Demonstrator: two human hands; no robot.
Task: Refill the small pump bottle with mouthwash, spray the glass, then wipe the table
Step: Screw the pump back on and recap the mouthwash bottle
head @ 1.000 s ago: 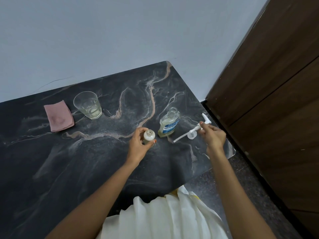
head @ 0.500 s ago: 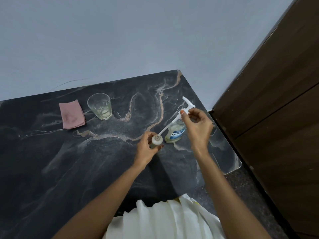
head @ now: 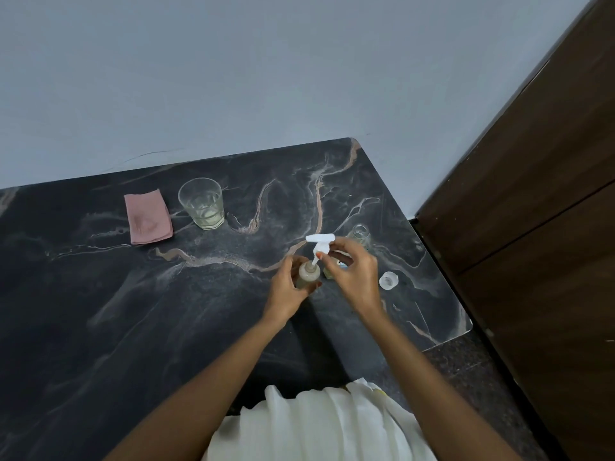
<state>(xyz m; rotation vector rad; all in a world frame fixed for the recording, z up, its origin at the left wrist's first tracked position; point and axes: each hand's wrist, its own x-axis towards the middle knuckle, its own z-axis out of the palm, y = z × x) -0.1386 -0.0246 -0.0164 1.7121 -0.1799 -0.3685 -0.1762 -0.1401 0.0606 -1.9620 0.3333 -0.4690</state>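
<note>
Left hand (head: 288,287): wrapped around small bottle (head: 308,276) on desk (head: 100,311).
Right hand (head: 354,277): pinching pump (head: 318,242), tube entering neck.
Refill: apparently done.
Remaining: spraying glass (head: 202,207), wiping with cloth (head: 148,216).

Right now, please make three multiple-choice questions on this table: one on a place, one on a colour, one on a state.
1. Where does the folded cloth lie?
A. left of the glass
B. under the mouthwash bottle
C. on the floor

2. What colour is the pump head?
A. black
B. white
C. green

3. What state is the small pump bottle in?
A. lying on its side, untouched
B. upside down in the glass
C. held by the left hand while the right hand fits the pump

Answers: 1 A, the cloth lies beside the glass on its left. 2 B, the head is plainly white. 3 C, the pump tube enters its neck.
</note>
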